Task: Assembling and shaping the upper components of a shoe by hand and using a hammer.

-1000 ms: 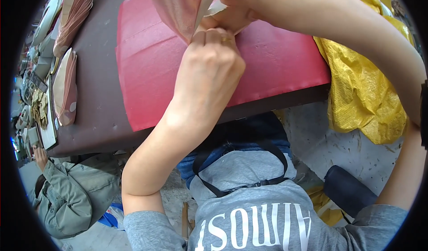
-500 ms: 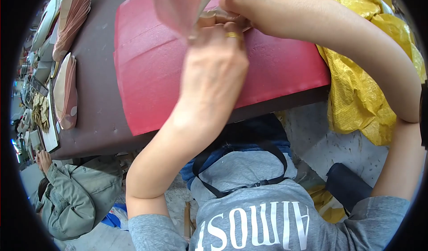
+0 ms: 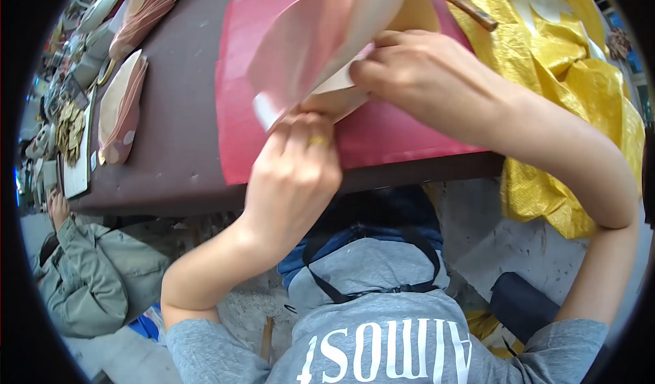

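A thin, limp piece of pink and beige sheet material (image 3: 307, 46) stands up in folds between my hands, above a red sheet (image 3: 237, 121) on the table. My left hand (image 3: 297, 155), with a yellow ring on a finger, has its fingers closed on the piece's lower edge by a whitish corner. On the other side my right hand (image 3: 416, 73) pinches the piece's edge, its fingertips partly hidden by the folds. Beyond the right hand lies a slim brown wooden-looking tool or stick (image 3: 467, 5).
Fanned stacks of pink and beige pieces (image 3: 123, 111) lie on the brown tabletop (image 3: 179, 90) at the left. A crumpled yellow woven sack (image 3: 546, 104) hangs over the right end. Another person in a green jacket (image 3: 95, 275) sits at the lower left, near a pale board (image 3: 76, 172).
My hands have moved apart, the left toward me and the left side, the right further right. The folded piece has opened out between them, and the brown stick now shows more. The view has shifted slightly.
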Available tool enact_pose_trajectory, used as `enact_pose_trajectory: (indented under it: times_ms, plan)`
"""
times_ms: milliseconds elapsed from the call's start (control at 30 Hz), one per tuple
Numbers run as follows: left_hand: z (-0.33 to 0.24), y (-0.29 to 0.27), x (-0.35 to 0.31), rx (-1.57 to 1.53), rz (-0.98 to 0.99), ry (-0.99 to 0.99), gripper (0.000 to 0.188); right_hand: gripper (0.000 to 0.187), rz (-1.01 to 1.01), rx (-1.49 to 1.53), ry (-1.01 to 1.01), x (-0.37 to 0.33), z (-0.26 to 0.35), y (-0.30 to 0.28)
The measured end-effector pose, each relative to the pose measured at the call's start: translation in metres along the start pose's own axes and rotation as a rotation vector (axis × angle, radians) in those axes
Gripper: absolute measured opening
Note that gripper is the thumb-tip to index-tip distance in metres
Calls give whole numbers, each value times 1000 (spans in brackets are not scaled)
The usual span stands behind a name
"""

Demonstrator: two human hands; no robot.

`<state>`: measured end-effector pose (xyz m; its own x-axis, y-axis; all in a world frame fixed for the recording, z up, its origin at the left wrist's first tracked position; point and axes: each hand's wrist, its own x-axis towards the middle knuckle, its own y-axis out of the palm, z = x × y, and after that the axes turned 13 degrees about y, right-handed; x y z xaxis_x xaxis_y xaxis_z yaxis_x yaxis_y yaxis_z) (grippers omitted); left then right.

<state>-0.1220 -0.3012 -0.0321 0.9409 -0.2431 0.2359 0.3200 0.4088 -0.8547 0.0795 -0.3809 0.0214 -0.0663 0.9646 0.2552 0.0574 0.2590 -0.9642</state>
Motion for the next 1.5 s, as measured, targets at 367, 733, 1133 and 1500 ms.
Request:
enact_pose_trajectory:
  times_ms: [367,733,1133,1500]
  plan:
    - [-21,-25,-49,-200,43,-351,42,8,44,130,-74,22,35,19]
    - [-28,-24,-34,-390,42,-513,48,10,56,176,-16,15,33,29]
    - [-47,8,-36,-400,-165,-478,46,11,17,269,-156,11,0,-14]
    - [-52,-4,-4,-345,17,-607,52,9,-68,79,-55,9,22,7]
